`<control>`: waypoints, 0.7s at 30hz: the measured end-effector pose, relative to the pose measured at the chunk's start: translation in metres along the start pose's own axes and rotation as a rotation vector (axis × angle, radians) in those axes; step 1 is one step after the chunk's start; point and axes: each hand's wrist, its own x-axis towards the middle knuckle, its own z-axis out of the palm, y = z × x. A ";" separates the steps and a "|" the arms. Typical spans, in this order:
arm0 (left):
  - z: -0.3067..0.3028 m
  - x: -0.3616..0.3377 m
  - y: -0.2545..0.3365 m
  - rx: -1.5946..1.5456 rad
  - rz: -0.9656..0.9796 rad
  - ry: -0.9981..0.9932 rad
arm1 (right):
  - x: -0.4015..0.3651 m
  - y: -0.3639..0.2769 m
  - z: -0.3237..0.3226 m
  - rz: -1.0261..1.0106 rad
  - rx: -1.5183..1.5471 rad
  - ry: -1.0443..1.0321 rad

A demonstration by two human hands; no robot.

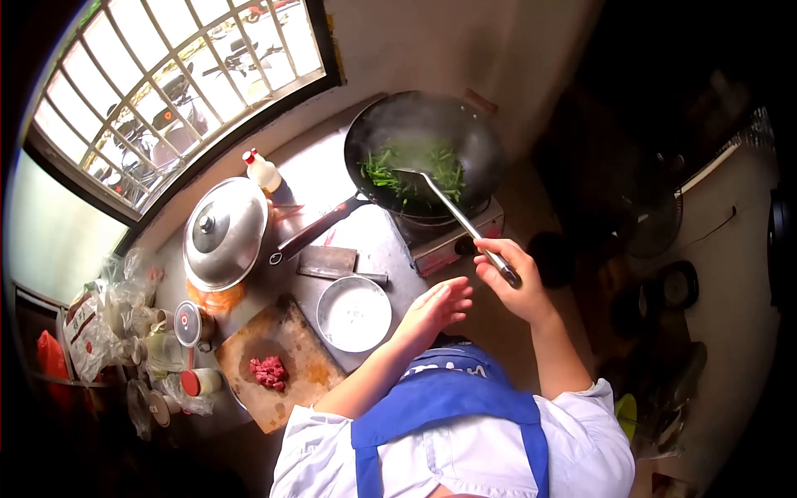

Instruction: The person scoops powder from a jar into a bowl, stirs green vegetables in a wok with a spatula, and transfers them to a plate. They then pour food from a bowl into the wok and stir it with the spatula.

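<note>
My right hand (516, 280) is closed around the dark handle end of a metal spatula (452, 207). The spatula's blade reaches into a black wok (490, 153), among chopped green vegetables (390, 170) with steam over them. The wok sits on a stove (452, 245), its long handle (320, 231) pointing left. My left hand (438, 305) holds nothing; its fingers are stretched out, in front of my apron. Nearest to it is a white bowl (354, 314) on the counter. A cleaver (328, 261) lies just behind the bowl.
Red chopped meat (269, 373) lies on a wooden cutting board (290, 332) at the left. Behind it are a domed metal lid (226, 234) and a bottle with a red cap (262, 171). Jars (201, 382) and plastic bags (93, 332) crowd the left side. A barred window (174, 91) is beyond.
</note>
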 end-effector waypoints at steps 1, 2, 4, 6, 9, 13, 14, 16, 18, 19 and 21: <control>-0.004 -0.001 -0.002 0.007 -0.021 -0.019 | 0.000 -0.004 -0.007 0.063 0.145 -0.088; -0.006 -0.005 -0.002 0.006 -0.021 -0.022 | -0.001 -0.007 -0.014 0.128 0.292 -0.179; -0.012 -0.014 0.000 0.185 -0.003 -0.009 | 0.007 0.004 -0.037 0.303 0.745 -0.420; -0.018 -0.025 0.010 0.238 0.024 0.026 | 0.029 -0.011 -0.048 0.533 0.383 -0.340; -0.028 -0.038 0.024 0.471 0.252 0.139 | 0.073 -0.028 -0.061 0.563 -0.401 -0.311; -0.049 -0.054 0.037 0.689 0.407 0.283 | 0.107 -0.070 -0.094 0.096 -1.064 -0.391; -0.051 -0.060 0.048 0.918 0.513 0.381 | 0.109 -0.105 -0.095 0.101 -1.143 -0.389; -0.063 -0.067 0.073 1.396 0.970 0.545 | 0.112 -0.129 -0.103 -0.180 -1.264 -0.305; -0.066 -0.075 0.102 1.584 1.095 0.767 | 0.124 -0.160 -0.097 -0.130 -1.296 -0.355; -0.070 -0.079 0.114 1.657 1.114 0.832 | 0.130 -0.176 -0.089 -0.099 -1.333 -0.414; -0.074 -0.078 0.135 1.839 1.103 0.965 | 0.138 -0.176 -0.077 -0.304 -1.361 -0.478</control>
